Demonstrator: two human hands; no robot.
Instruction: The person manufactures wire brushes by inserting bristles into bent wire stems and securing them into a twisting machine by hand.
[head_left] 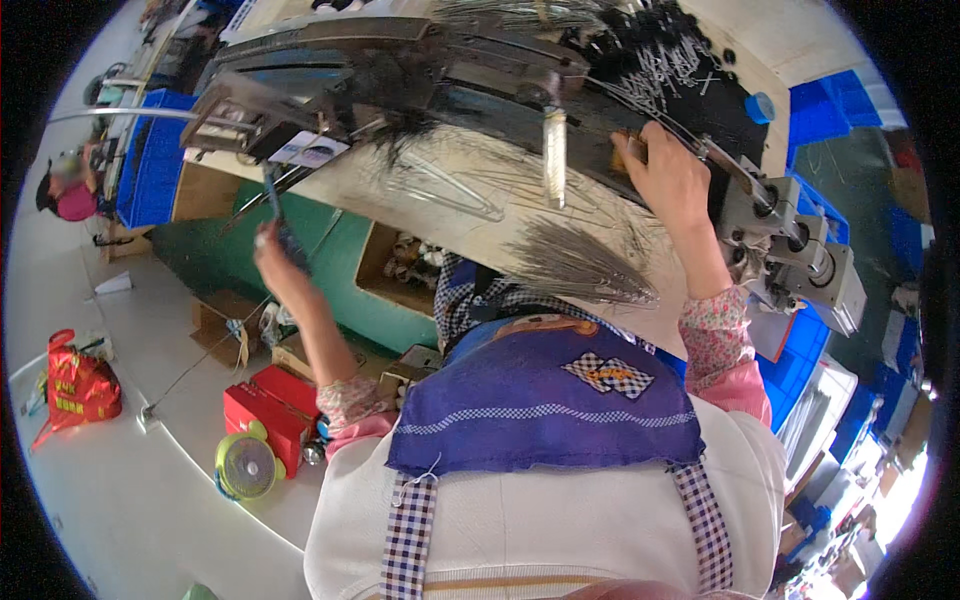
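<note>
The right hand [672, 178], upper right of the frame, is resting on the dark machine [420, 70], fingers curled around a small brown piece [628, 150] at its edge. The left hand [277, 262], centre left, is pinching a thin dark tool [272, 195], raised off the bench [460, 200]. A bundle of thin wires [580, 265] is lying at centre on the bench, seemingly waiting; more are piling at the top, so the work is looking midway.
</note>
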